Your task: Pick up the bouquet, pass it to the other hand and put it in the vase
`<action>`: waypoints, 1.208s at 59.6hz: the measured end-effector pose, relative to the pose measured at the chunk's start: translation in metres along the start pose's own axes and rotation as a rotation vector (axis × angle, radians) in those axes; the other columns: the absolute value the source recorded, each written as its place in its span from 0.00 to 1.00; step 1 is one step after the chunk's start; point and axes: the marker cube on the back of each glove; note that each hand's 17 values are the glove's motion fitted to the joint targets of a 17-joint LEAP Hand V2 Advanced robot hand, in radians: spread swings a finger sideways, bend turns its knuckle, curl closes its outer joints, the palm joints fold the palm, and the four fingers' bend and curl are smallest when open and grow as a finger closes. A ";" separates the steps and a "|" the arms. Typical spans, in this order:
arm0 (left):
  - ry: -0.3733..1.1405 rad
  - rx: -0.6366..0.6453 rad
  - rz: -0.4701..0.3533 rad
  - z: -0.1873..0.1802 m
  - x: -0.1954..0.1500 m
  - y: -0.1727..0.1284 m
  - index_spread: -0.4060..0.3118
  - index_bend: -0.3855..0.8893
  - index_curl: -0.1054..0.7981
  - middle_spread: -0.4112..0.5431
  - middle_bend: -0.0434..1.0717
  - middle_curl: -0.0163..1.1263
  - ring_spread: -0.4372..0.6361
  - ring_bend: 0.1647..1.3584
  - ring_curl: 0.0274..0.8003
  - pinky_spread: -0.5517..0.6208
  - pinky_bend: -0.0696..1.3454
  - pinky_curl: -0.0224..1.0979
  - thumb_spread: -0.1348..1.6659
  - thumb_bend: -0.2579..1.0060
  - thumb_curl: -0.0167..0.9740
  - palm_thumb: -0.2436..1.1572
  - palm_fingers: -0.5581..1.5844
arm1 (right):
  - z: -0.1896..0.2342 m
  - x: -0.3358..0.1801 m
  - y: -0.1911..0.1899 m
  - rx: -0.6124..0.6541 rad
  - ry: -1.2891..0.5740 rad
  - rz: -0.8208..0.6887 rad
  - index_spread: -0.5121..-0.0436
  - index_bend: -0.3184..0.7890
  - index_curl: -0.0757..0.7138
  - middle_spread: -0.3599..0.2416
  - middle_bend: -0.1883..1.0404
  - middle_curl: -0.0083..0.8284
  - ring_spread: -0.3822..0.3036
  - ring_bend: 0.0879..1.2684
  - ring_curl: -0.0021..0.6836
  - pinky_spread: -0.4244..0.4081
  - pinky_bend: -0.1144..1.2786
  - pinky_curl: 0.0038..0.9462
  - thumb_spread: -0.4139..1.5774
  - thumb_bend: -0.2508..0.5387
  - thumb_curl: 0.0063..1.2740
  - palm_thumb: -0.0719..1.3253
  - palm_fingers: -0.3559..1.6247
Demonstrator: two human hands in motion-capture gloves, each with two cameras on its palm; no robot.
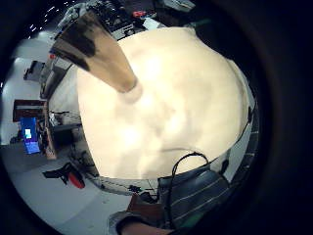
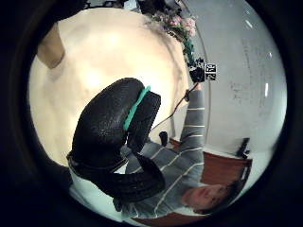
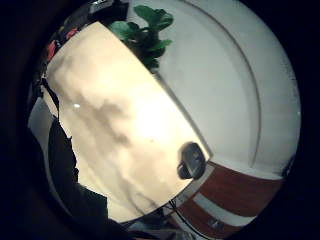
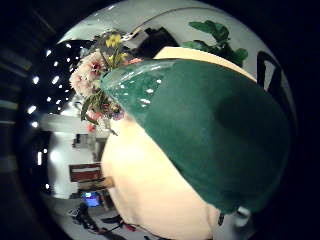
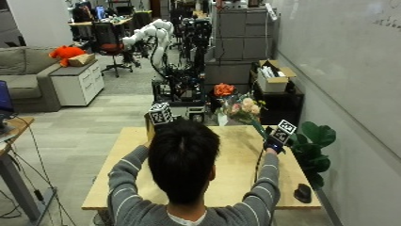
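Observation:
In the outside view my right hand [image 5: 274,144] grips the green-wrapped stem end of the bouquet [image 5: 242,108] and holds it up above the table's right side, blooms pointing away from me. In the right thumb side palm view the green wrap [image 4: 210,130] fills the view, with the pink and yellow flowers [image 4: 98,75] beyond it. The tan vase [image 1: 96,48] stands near the far left of the wooden table [image 5: 119,165], mostly hidden behind my head in the outside view. My left hand is raised over the table near the vase; its fingers [image 2: 113,124] are loosely curled and hold nothing.
A small black object [image 5: 303,192] lies at the table's front right corner, also seen as the dark lump [image 3: 191,161] in the right little finger side palm view. A green potted plant [image 5: 316,140] stands beside the table's right edge, against the white wall.

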 end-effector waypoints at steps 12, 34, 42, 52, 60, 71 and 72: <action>0.364 0.132 0.338 -0.063 0.034 -0.029 0.50 0.45 0.53 0.53 0.20 0.31 0.60 0.23 0.32 0.67 0.23 0.32 0.69 0.19 0.30 0.28 0.48 | -0.081 -0.089 0.046 0.217 -0.781 -0.530 0.64 0.69 0.73 0.34 0.81 0.78 0.29 0.77 0.85 0.23 0.64 0.56 0.72 0.34 0.29 0.76 0.89; 1.009 0.138 0.321 -0.135 0.132 -0.028 0.53 0.40 0.51 0.51 0.19 0.32 0.56 0.22 0.34 0.64 0.24 0.34 0.65 0.19 0.34 0.37 0.48 | -0.137 -0.207 0.199 0.295 -1.315 -0.977 0.66 0.74 0.84 0.37 0.88 0.82 0.30 0.81 0.88 0.24 0.68 0.59 0.73 0.35 0.39 0.85 0.87; 1.052 0.247 0.562 -0.150 0.173 -0.031 0.55 0.39 0.48 0.55 0.18 0.31 0.57 0.24 0.36 0.67 0.28 0.36 0.63 0.19 0.35 0.40 0.44 | -0.121 -0.251 0.254 0.375 -1.341 -1.163 0.67 0.74 0.86 0.37 0.89 0.82 0.30 0.83 0.88 0.24 0.68 0.60 0.73 0.33 0.42 0.86 0.87; 1.131 0.385 0.374 -0.157 0.178 -0.046 0.55 0.36 0.42 0.51 0.26 0.33 0.48 0.32 0.37 0.58 0.35 0.37 0.60 0.19 0.36 0.44 0.53 | -0.094 -0.292 0.317 0.255 -1.447 -1.274 0.67 0.74 0.88 0.37 0.90 0.82 0.30 0.83 0.88 0.24 0.68 0.60 0.73 0.31 0.45 0.86 0.86; 1.162 0.445 0.110 -0.160 0.151 -0.046 0.30 0.47 0.46 0.19 0.57 0.41 0.15 0.42 0.43 0.23 0.42 0.38 0.59 0.25 0.41 0.61 0.96 | -0.073 -0.312 0.338 0.115 -1.359 -1.277 0.68 0.74 0.90 0.37 0.90 0.82 0.30 0.84 0.87 0.24 0.68 0.60 0.73 0.30 0.46 0.85 0.86; 0.920 0.780 0.323 -0.196 0.112 -0.061 0.13 0.66 0.61 0.08 0.68 0.49 0.07 0.52 0.55 0.14 0.49 0.45 0.62 0.22 0.45 0.66 0.96 | -0.056 -0.321 0.345 -0.037 -1.217 -1.437 0.70 0.48 0.81 0.39 0.74 0.71 0.33 0.67 0.75 0.16 0.63 0.52 0.72 0.25 0.44 0.76 0.73; 0.903 0.798 0.316 -0.200 0.107 -0.064 0.12 0.67 0.62 0.08 0.68 0.49 0.07 0.53 0.55 0.14 0.50 0.45 0.63 0.22 0.45 0.66 0.95 | -0.056 -0.321 0.343 -0.026 -1.213 -1.453 0.69 0.44 0.79 0.40 0.70 0.69 0.34 0.65 0.73 0.17 0.64 0.51 0.72 0.24 0.44 0.74 0.71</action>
